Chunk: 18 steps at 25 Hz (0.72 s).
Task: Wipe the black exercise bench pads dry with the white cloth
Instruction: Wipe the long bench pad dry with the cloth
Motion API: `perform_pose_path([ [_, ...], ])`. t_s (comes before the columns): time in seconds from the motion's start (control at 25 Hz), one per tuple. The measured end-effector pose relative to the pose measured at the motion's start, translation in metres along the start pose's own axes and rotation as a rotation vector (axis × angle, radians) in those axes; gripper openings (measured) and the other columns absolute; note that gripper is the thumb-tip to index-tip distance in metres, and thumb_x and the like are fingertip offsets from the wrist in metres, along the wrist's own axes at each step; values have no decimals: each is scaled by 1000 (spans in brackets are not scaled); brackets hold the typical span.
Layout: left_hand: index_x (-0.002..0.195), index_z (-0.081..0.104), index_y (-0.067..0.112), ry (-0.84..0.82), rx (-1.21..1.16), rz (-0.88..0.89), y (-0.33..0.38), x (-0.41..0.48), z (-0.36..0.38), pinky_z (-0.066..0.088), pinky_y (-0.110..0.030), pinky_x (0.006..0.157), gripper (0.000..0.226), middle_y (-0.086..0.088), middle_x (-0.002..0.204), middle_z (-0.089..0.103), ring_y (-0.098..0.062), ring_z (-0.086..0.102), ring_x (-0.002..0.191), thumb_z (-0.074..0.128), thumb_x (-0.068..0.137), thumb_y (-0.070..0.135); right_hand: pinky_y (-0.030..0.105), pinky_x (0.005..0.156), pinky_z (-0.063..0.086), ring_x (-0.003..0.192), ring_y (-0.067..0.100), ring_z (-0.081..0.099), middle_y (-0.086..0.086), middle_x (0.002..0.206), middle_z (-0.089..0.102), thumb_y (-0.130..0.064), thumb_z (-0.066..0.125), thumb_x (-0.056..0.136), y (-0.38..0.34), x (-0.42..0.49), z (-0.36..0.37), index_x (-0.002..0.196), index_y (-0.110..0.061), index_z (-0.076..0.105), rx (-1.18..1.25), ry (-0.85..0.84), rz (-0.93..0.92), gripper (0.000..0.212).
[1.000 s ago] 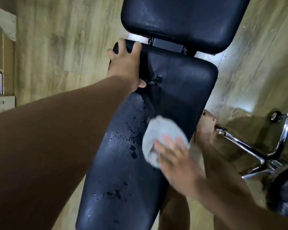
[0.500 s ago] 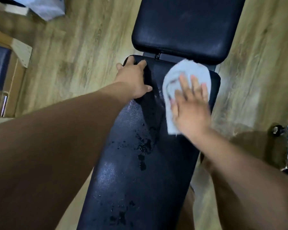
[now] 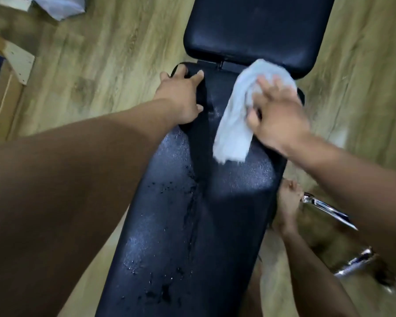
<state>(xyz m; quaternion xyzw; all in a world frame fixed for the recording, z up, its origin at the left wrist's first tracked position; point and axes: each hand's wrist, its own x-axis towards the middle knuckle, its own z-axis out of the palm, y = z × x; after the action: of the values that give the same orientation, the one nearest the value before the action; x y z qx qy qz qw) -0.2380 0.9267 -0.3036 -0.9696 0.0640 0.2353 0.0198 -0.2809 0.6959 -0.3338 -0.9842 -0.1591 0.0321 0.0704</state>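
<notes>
This looks like an indoor workout room; whether it is in a home or a small gym cannot be told. A black padded exercise bench fills the middle. Its long pad (image 3: 192,225) runs from the centre down to 6 o'clock, and a second pad (image 3: 256,28) sits just beyond it at 12 o'clock. The floor (image 3: 101,53) is wood-grain plank, seen at 10 and 2 o'clock. At 4 o'clock, shiny chrome tubes (image 3: 325,208) of some other frame lie near the bench. A pale wooden unit (image 3: 18,58) stands at 9 o'clock. A bare foot (image 3: 286,202) rests on the planks beside the bench, at 4 o'clock.
</notes>
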Motion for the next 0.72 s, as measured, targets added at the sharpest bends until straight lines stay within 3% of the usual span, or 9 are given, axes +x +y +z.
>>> perform_pose_path([
  [0.08,153,17,28,14,3,1,-2,-1,3,32,-44,109,82,-13,153,24,-40,33,133,62,86,46,46,118,18,146,34,17,7,160,21,-31,38,95,-17,18,0,145,-16,40,121,-63,205,52],
  [0.12,153,18,28,17,7,13,-2,-3,4,31,-43,110,81,-13,153,25,-39,33,134,61,87,46,47,119,17,146,34,17,9,160,21,-27,44,93,-36,4,6,146,-16,39,88,-79,177,54],
  [0.24,154,17,23,32,53,58,-4,-7,0,24,-41,111,80,-17,152,25,-31,31,139,60,89,45,48,112,22,140,35,27,13,149,41,-19,69,71,-109,-117,36,134,-14,55,118,-48,-321,65],
  [0.32,154,17,23,31,72,69,-4,-8,-1,24,-41,111,80,-17,153,25,-32,32,138,60,90,45,46,115,23,140,29,29,3,146,45,-23,67,77,-138,-191,34,126,-22,60,130,-212,-743,50],
  [0.36,154,17,24,28,70,69,-4,-7,1,26,-41,110,81,-17,152,25,-33,33,137,60,89,45,41,116,26,138,26,36,0,143,48,-22,61,84,-135,-194,28,123,-24,60,239,-272,-833,39],
  [0.44,153,18,27,22,30,57,-6,-5,6,30,-42,110,81,-14,152,26,-36,35,134,61,87,47,23,109,35,127,20,50,-1,133,56,-20,55,94,-102,-148,28,125,-23,58,510,-169,-606,31],
  [0.48,153,18,28,27,20,52,-8,-5,7,30,-42,110,81,-12,152,26,-36,35,134,61,87,48,18,106,34,127,19,49,-2,135,54,-23,50,98,-82,-104,20,132,-25,53,329,-140,-533,34],
  [0.6,153,19,27,65,33,60,-8,-10,7,23,-41,113,77,-13,153,25,-30,30,139,58,90,46,37,106,37,137,31,35,6,154,36,-10,40,94,-27,14,5,141,-17,45,113,-23,-17,47],
  [0.72,153,23,26,73,-16,54,-5,-18,3,20,-37,114,66,-11,155,25,-27,27,141,53,95,34,41,116,21,143,34,24,11,157,28,-10,43,91,-55,22,12,141,-14,44,40,-77,63,50],
])
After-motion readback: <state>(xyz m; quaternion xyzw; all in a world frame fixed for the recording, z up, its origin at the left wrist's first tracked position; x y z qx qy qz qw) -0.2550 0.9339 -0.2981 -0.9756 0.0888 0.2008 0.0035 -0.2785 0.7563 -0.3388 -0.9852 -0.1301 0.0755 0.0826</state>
